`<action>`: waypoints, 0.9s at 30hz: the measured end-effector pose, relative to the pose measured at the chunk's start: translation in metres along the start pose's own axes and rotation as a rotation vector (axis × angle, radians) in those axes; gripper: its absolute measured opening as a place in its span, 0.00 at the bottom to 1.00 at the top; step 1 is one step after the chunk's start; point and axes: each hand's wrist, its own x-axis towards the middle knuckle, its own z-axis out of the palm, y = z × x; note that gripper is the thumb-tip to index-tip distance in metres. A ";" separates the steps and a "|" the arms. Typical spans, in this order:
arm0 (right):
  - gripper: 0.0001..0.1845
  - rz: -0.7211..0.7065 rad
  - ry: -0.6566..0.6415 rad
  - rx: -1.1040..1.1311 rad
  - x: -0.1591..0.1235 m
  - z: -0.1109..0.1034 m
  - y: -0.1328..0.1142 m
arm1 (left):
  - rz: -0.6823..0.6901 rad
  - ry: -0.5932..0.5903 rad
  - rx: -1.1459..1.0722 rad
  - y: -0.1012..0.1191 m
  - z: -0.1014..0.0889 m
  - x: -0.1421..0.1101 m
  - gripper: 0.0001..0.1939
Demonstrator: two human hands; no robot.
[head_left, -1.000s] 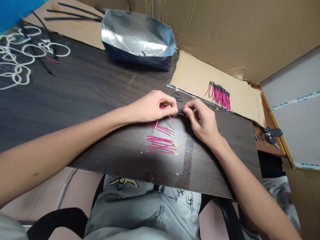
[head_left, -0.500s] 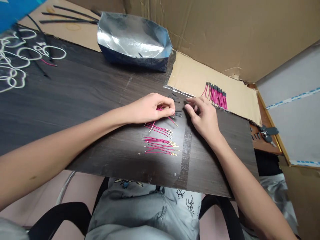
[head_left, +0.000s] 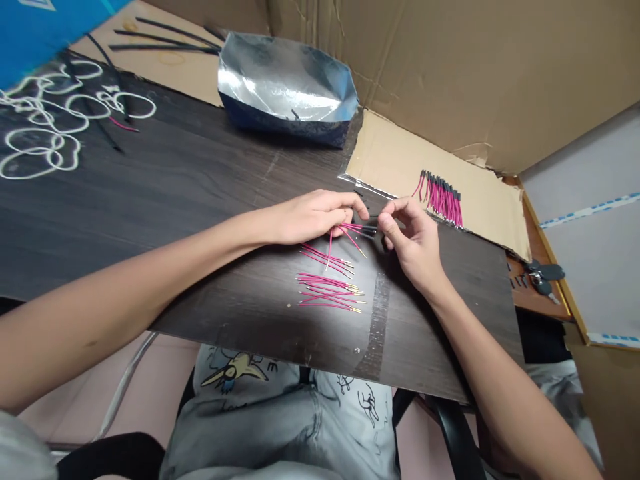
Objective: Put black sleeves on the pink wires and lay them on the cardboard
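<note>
My left hand (head_left: 320,215) is closed on several pink wires (head_left: 353,227), their strands fanning out below its fingers. Short black sleeves (head_left: 369,230) cover the right ends of some of these wires. Facing it, my right hand (head_left: 413,237) pinches thumb and forefinger together by the sleeved ends. A thin dark piece, seemingly a short black sleeve (head_left: 373,215), shows at the right fingertips, partly hidden. Below the left hand, loose pink wires (head_left: 327,293) with gold-coloured tips lie in rows on the dark table.
An open silver-lined bag (head_left: 290,80) stands at the back. On a cardboard strip (head_left: 385,150) lies a row of pink wires with black ends (head_left: 443,197). White cord loops (head_left: 65,143) and black tubes (head_left: 165,47) are at left; keys (head_left: 545,273) lie right.
My left forefinger has stretched out to the right, and the held wires now show more. My right hand has come nearer to their sleeved ends. The whole view has shifted slightly.
</note>
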 end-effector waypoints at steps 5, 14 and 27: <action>0.07 -0.103 0.058 -0.040 -0.007 0.016 -0.010 | 0.097 -0.096 0.013 -0.005 0.002 -0.005 0.24; 0.05 -0.135 0.014 -0.148 -0.007 0.019 -0.011 | 0.088 -0.125 0.096 -0.003 0.005 -0.008 0.34; 0.05 -0.310 -0.039 -0.376 -0.006 0.012 -0.012 | 0.050 -0.135 0.199 0.001 0.005 -0.011 0.34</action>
